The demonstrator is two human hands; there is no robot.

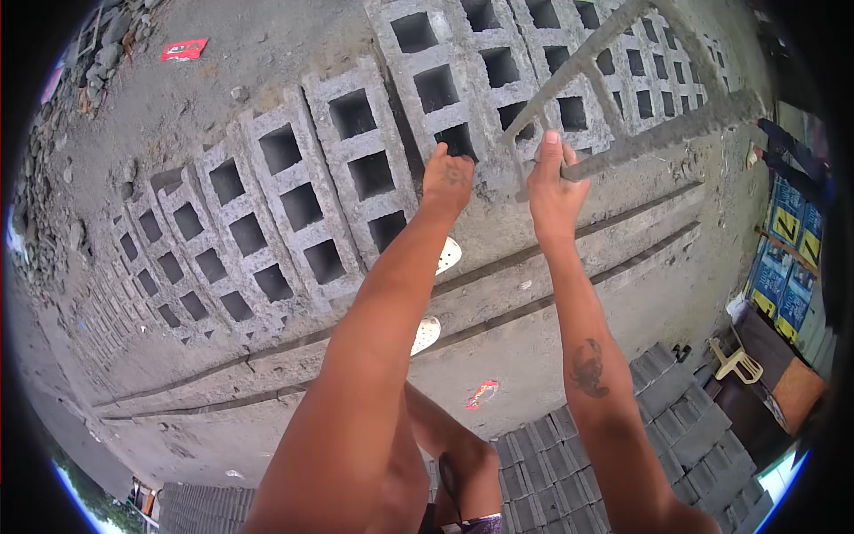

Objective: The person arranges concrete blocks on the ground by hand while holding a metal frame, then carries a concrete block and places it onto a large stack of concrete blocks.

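Note:
My left hand is at the end of a hollow concrete block, its fingers bent over the edge of a hole and partly hidden inside. It appears to grip the block's rim. To its right, my right hand is closed around one end of a grey, dirt-caked metal frame, thumb stretched along the top. The frame's long bars and cross-pieces slant away to the upper right, above the blocks. More hollow blocks stand side by side in a long row, holes facing up.
Two dark rails run along the ground beside the row. My white clogs are near them. Grey stacked blocks lie behind me. At right are a yellowish plastic chair, blue-yellow boards and a person's legs.

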